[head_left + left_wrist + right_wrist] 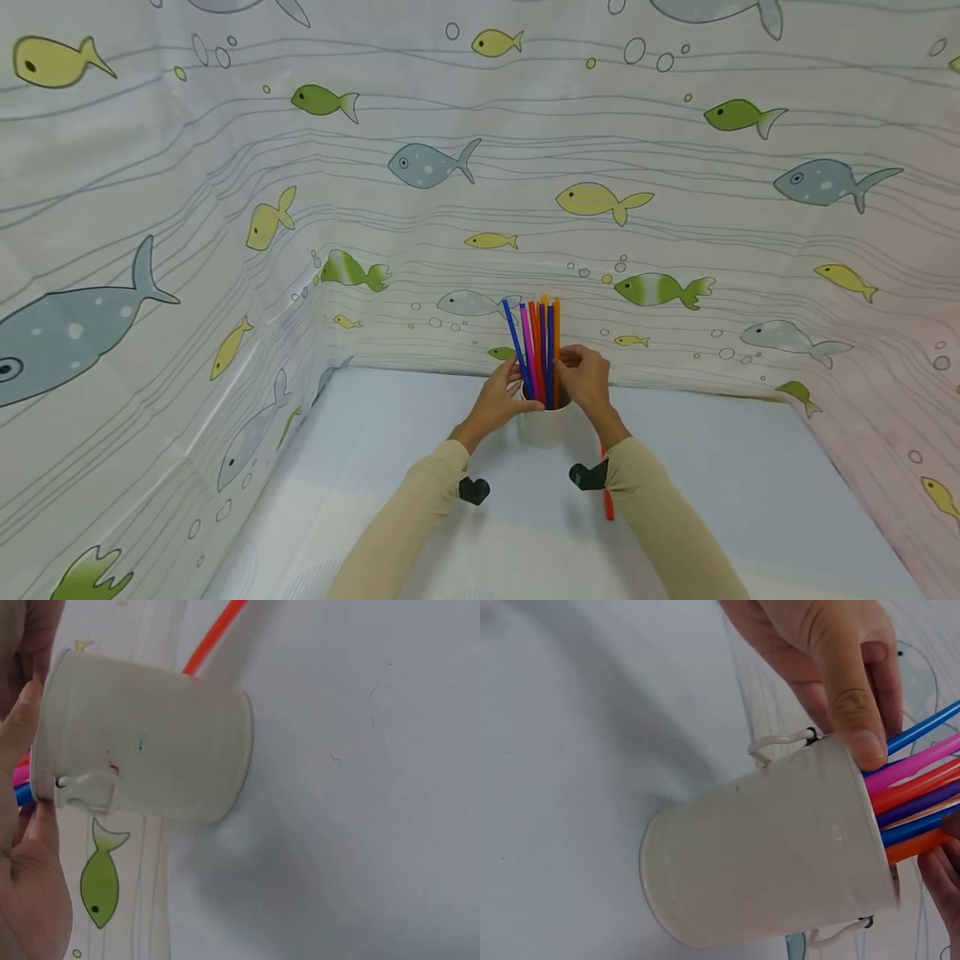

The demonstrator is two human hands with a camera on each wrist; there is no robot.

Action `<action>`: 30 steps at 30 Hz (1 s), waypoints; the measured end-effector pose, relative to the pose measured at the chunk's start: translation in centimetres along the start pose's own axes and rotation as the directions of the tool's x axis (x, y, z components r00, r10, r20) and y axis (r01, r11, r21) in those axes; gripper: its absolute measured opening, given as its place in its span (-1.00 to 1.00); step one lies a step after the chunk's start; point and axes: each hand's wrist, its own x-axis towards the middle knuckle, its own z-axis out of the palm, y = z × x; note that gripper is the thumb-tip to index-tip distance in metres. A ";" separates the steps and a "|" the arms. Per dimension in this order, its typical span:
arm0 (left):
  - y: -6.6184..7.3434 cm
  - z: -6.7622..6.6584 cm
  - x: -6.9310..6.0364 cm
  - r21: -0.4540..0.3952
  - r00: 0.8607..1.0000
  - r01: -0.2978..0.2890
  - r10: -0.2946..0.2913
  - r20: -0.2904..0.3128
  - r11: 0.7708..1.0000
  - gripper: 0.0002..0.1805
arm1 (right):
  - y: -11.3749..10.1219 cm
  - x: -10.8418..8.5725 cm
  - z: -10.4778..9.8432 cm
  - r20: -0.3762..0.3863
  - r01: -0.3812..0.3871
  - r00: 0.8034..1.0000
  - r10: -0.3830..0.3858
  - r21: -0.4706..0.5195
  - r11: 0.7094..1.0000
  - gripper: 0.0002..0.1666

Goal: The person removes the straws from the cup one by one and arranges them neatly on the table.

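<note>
A white bucket (543, 429) with small side handles stands upright on the table, holding several thin coloured tubes (529, 350) in blue, pink, red, purple and orange. My left hand (498, 396) grips its rim at the left, the thumb lying along the front edge, as the right wrist view also shows. At the right of the bunch, my right hand (587, 375) pinches an orange tube (919, 846) just above the rim. Fingers behind the tubes are partly hidden. The bucket's pale side (142, 735) has small red and blue marks.
One red tube (609, 505) lies on the white table (750, 483), partly under my right forearm. Fish-patterned cloth (420, 225) rises behind and along both sides of the table. Dark wrist pieces (588, 476) hang below my sleeves.
</note>
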 end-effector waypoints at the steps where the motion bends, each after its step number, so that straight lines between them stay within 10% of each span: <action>1: 0.0 0.0 0.0 -0.001 1.000 0.004 -0.004 0.000 1.000 0.14 | -0.1 0.0 -0.1 -0.001 -0.004 1.000 0.004 0.001 1.000 -0.75; 30: 0.5 -0.1 0.0 0.021 1.000 0.005 -0.005 0.006 1.000 0.13 | -5.5 3.6 -7.9 -0.195 0.159 0.969 -0.150 0.027 0.987 -0.69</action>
